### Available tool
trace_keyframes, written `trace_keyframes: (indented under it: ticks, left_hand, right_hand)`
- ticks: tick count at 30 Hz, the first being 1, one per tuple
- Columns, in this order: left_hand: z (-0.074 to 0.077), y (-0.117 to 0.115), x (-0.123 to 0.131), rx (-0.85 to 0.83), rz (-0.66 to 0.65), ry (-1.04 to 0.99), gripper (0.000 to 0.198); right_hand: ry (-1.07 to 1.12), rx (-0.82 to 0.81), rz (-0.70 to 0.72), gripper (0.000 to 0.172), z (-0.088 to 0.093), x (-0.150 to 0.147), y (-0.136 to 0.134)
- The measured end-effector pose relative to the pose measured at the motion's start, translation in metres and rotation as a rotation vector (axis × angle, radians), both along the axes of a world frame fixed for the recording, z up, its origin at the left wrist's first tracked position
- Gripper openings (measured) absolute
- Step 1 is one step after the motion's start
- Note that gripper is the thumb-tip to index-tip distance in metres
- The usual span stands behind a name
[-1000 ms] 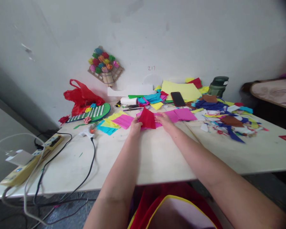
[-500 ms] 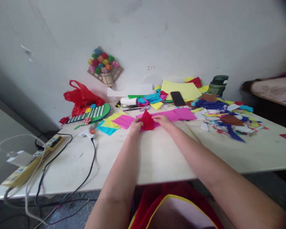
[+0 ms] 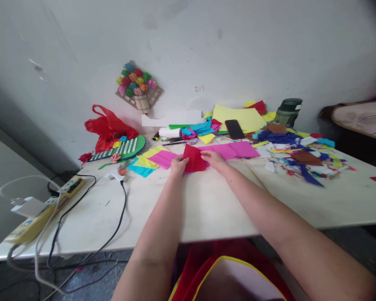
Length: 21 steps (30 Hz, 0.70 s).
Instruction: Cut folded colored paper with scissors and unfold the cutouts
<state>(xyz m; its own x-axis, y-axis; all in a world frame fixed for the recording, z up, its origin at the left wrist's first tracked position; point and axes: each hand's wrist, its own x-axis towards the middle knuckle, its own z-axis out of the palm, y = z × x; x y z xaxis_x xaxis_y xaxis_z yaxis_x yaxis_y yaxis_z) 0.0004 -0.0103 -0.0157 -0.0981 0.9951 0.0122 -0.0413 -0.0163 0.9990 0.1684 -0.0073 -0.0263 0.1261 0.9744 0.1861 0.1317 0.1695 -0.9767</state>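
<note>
A piece of red crepe paper (image 3: 194, 159) is held up between my two hands, just above the table. My left hand (image 3: 178, 164) pinches its left edge, and my right hand (image 3: 212, 158) has the upper right edge between thumb and fingers. Behind the red piece lies a long strip of magenta paper (image 3: 244, 149), partly covered by it and by my right hand. To the left of my left hand are a magenta sheet (image 3: 162, 159), yellow paper (image 3: 144, 160) and blue paper (image 3: 140, 169), overlapping on the table.
A power strip (image 3: 46, 213) with trailing cables and a glue gun (image 3: 116, 175) occupy the left side. Colourful scraps (image 3: 303, 156) spread at right, near a green bottle (image 3: 288, 112). A phone (image 3: 234, 129) rests on yellow sheets; a red bag (image 3: 109, 127) stands back left.
The red crepe paper, peaked like a triangle before, now shows as a flatter, roughly rectangular piece. Both hands keep hold of it in nearly the same place.
</note>
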Motion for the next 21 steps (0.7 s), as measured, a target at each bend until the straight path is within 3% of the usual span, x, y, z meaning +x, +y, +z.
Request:
trace_keyframes:
  ticks: [5, 14, 21]
  left_hand:
    - [0.0028, -0.0036, 0.0015, -0.024, -0.045, -0.107, 0.017]
    - [-0.0004, -0.0021, 0.0005, 0.009, -0.068, -0.105, 0.015]
    - [0.0030, -0.0033, 0.0009, -0.020, -0.037, -0.149, 0.027]
  right_hand:
    - [-0.016, 0.012, -0.006, 0.030, -0.0040, 0.0009, 0.0032]
    - [-0.100, -0.023, 0.025, 0.018, -0.0031, 0.0039, 0.0002]
    - [-0.100, -0.021, 0.061, 0.019, -0.0014, 0.0026, -0.0013]
